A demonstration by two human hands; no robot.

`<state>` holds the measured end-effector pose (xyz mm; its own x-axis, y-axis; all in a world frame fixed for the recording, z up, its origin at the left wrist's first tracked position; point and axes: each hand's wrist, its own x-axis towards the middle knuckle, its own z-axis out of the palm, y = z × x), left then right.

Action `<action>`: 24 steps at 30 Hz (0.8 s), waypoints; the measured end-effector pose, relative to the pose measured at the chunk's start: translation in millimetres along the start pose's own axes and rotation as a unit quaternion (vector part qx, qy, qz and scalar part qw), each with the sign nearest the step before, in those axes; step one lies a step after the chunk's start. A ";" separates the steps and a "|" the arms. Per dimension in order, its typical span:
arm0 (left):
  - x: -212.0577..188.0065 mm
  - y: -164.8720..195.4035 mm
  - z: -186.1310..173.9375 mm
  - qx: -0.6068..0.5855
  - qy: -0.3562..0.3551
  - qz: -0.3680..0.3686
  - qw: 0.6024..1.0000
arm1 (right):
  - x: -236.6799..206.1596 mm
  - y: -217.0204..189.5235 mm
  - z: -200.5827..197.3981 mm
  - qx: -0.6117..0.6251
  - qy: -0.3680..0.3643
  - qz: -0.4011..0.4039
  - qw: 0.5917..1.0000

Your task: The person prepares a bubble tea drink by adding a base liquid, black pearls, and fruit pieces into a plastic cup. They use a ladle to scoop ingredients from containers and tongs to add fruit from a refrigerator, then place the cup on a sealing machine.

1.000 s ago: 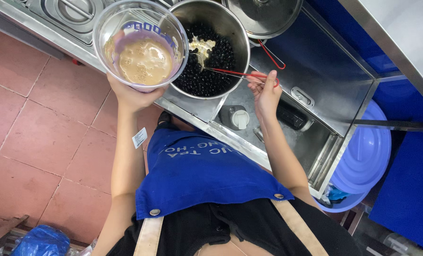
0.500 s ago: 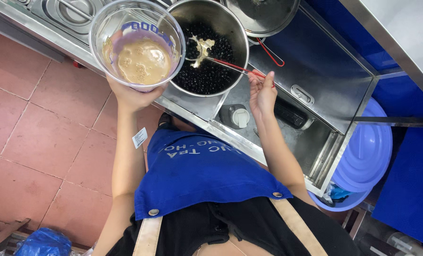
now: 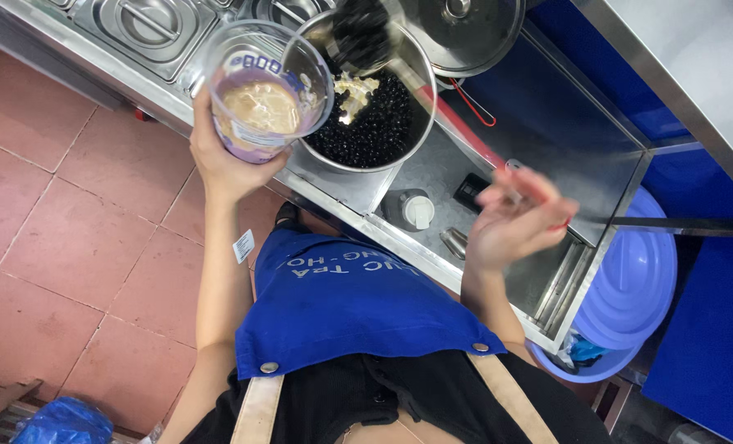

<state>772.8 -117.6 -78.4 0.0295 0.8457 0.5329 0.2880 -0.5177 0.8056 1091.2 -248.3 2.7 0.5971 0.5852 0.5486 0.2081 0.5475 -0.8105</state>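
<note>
My left hand (image 3: pixel 227 164) is clamped round the cup (image 3: pixel 264 94) of tan drink, held just off the counter's (image 3: pixel 358 193) front edge, touching the pot (image 3: pixel 375 107) of black pearls. My right hand (image 3: pixel 510 222) grips the red-handled ladle (image 3: pixel 366 37); its handle runs from that hand up-left, the loaded scoop over the pot, just beside the cup.

The cup (image 3: pixel 264 94) is held just left of the pot (image 3: pixel 371 107) sunk in the bench (image 3: pixel 366 193); a ladle (image 3: pixel 366 33) hangs over the pot (its lid (image 3: pixel 461 29) lies right), basin (image 3: pixel 629 288) below the bench's right end.
</note>
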 end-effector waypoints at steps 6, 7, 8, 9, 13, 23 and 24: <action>5.2 9.2 -3.5 -0.009 -0.004 0.007 1.000 | -2.3 -40.9 30.4 -0.048 -0.383 -0.271 0.882; 6.2 10.3 -4.1 -0.014 -0.007 0.005 1.000 | -2.5 -45.9 29.3 -0.065 -0.413 -0.275 0.866; 7.0 11.4 -4.4 -0.020 -0.008 0.001 1.000 | -1.8 -49.3 28.0 -0.083 -0.412 -0.280 0.863; 7.5 12.1 -4.2 -0.026 -0.010 -0.003 1.000 | -3.3 -50.9 25.9 -0.102 -0.411 -0.285 0.860; 7.1 9.5 -0.4 -0.034 -0.015 -0.010 0.999 | -9.4 -28.2 17.4 -0.031 -0.344 -0.258 0.902; -7.2 -14.3 14.8 -0.113 0.003 -0.004 0.994 | 5.6 49.2 6.6 -0.191 -0.215 -0.158 0.945; -7.9 -15.4 14.9 -0.103 0.001 -0.006 0.995 | 7.9 50.1 10.6 -0.305 -0.314 -0.240 0.867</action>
<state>782.4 -114.3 -98.9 0.0256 0.8514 0.5239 0.0859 -0.5240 0.8474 1098.2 -209.8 -31.4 -0.1708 0.6932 0.7002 0.8007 0.5118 -0.3113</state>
